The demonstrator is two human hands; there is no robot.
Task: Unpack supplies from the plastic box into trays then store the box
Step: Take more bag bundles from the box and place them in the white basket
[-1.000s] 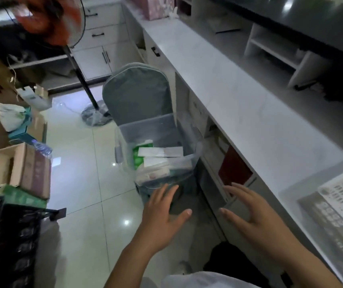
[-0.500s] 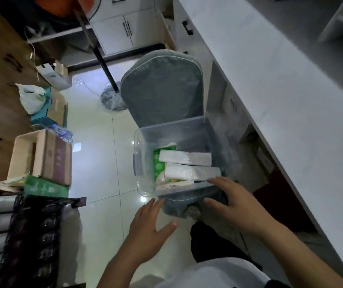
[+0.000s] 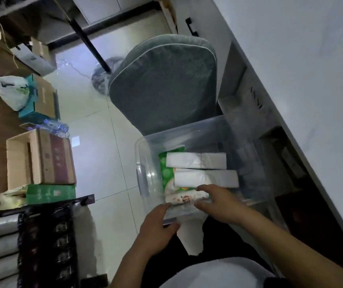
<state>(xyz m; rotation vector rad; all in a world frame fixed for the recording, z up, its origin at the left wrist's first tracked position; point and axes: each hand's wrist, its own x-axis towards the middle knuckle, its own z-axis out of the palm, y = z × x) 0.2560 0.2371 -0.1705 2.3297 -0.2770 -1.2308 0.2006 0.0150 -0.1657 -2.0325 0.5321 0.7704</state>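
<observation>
A clear plastic box (image 3: 145,163) sits on the seat of a grey chair (image 3: 164,84) in front of me. Inside lie two white tissue packs (image 3: 195,161), a green pack (image 3: 165,169) under them, and a small printed pack (image 3: 184,198) at the near side. My left hand (image 3: 158,225) grips the box's near rim, thumb on the edge. My right hand (image 3: 220,202) rests over the near rim, fingers touching the small printed pack. Whether it grips the pack or only touches it is unclear.
A white counter (image 3: 301,69) runs along the right with cabinets below. Cardboard boxes (image 3: 42,159), a green box (image 3: 50,193) and a white bag (image 3: 12,92) stand at the left. A black rack (image 3: 42,246) is at lower left. A fan pole (image 3: 87,42) stands behind the chair.
Both hands moved forward from open in the air to the box's near rim. My view dropped closer over the box.
</observation>
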